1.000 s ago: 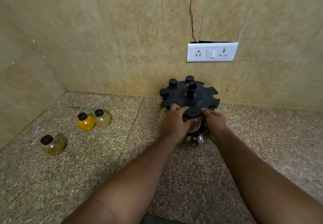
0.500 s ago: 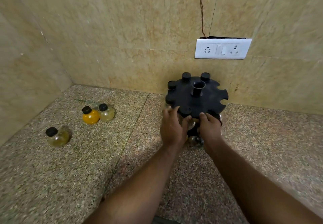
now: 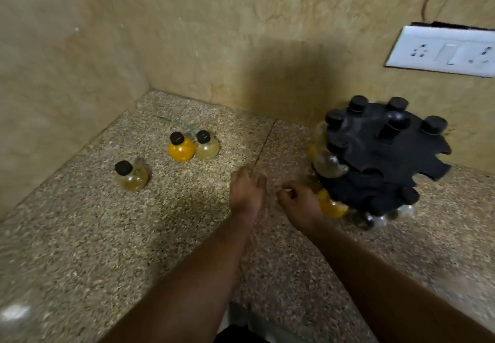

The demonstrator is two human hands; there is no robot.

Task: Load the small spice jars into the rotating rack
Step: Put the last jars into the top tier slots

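Note:
The black two-tier rotating rack (image 3: 380, 152) stands at the right against the wall, with several black-capped jars hanging in its slots. Three loose jars stand on the counter at the left: an orange one (image 3: 181, 147), a pale one (image 3: 206, 146) touching it, and a yellowish one (image 3: 131, 176) nearer the left wall. My left hand (image 3: 246, 188) hovers over the counter left of the rack, fingers loosely apart, holding nothing. My right hand (image 3: 298, 203) is just left of the rack's lower tier, fingers curled, beside an orange jar (image 3: 332, 207) in the lower tier.
Tiled walls close the counter at the back and left, forming a corner. A white socket plate (image 3: 444, 50) with a wire above it is on the back wall over the rack. The speckled stone counter (image 3: 80, 249) stretches toward me.
Both hands have come off the rack and moved left and back toward me. The camera has swung left, so the rack now sits at the right of the view.

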